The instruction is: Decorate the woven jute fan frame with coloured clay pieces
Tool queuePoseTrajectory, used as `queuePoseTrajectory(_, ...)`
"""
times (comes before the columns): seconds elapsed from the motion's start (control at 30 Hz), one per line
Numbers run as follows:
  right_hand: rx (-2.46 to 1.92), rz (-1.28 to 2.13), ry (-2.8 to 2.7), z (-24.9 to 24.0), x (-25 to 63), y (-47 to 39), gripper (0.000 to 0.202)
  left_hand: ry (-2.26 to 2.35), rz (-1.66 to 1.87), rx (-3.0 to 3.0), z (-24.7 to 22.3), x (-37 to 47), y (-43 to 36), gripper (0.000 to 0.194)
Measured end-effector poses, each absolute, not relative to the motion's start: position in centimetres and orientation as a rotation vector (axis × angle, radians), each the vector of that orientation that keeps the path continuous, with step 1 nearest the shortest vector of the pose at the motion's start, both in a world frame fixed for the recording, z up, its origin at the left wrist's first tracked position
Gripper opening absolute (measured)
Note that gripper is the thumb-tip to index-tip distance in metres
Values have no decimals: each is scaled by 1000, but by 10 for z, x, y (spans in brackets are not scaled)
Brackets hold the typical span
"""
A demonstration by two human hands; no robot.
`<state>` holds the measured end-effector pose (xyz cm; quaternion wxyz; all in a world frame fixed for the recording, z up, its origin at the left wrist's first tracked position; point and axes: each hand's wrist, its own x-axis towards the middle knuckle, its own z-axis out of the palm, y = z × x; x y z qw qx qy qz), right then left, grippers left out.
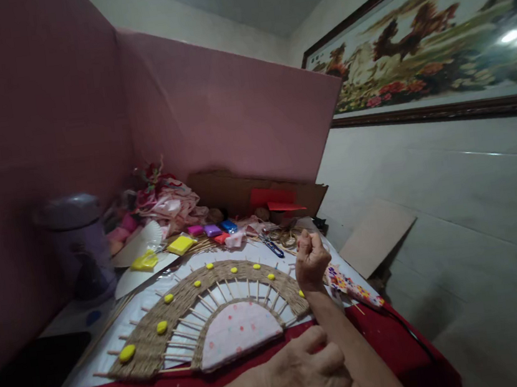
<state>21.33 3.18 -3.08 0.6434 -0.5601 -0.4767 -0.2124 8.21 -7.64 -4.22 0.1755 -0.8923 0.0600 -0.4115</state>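
My left hand [309,372] reaches in from the bottom, its fingers curled in beside my right forearm. Its fingertips are hidden, and I cannot tell whether it touches the forearm. My right hand [313,261] is raised in a closed fist over the right end of a fan-shaped piece. What either hand holds, if anything, does not show. The fan piece has a woven twine band [149,323] dotted with several yellow clay pieces [127,353]. Thin sticks [186,332] radiate inward from the band to a pale, dotted, fabric-covered half circle [240,334].
Behind the fan lie blue-handled snips [273,248], yellow clay packs [182,245], a purple pack [213,230] and crumpled pink fabric [177,203]. A lilac canister [82,253] stands at left. Floral fabric [355,287] lies right of my right hand. Red cloth [389,334] covers the front edge.
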Motion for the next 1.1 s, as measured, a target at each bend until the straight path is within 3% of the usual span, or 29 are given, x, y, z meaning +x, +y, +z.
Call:
queuePoseTrajectory(0.13, -1232, -550, -986, -22, 226, 30, 39, 171, -1335, -2497, -63, 87, -78, 23)
queuePoseTrajectory(0.33, -1170, -510, -916, -19, 231, 33, 27, 185, -1451, -2470, -70, 90, -79, 35)
queuePoseTrajectory(0.57, -1145, -470, -1030, -19, 223, 33, 22, 134, -1511, -2459, -66, 89, -82, 27)
queuePoseTrajectory(0.77, -1173, -424, -1001, -20, 219, 32, 30, 148, -1504, -2503, -67, 91, -80, 22)
queuePoseTrajectory(0.97, -1149, -327, -1050, -23, 214, 31, 44, 189, -1573, -2456, -65, 95, -78, 39)
queuePoseTrajectory(1.1, -1216, -300, -1117, -26, 209, 32, 37, 161, -1569, -2477, -65, 93, -78, 41)
